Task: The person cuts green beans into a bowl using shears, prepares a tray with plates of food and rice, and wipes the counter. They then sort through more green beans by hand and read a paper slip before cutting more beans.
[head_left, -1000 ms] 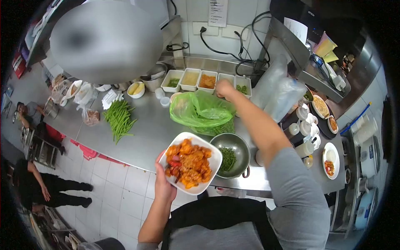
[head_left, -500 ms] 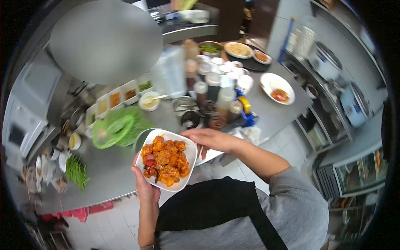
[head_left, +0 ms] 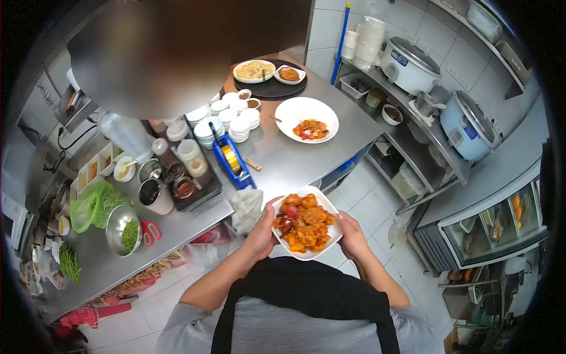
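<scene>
Right hand (head_left: 355, 236) moved to square white bowl (head_left: 328, 241).
Left hand (head_left: 259, 233) opposite; both hands' fingers hold its sides, orange-glazed chunks (head_left: 305, 223) between.

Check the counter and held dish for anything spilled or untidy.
No spill shows around the dish. Only the crumpled whitish plastic looks untidy, bunched at the edge of the counter beside the blue tape dispenser.
</scene>
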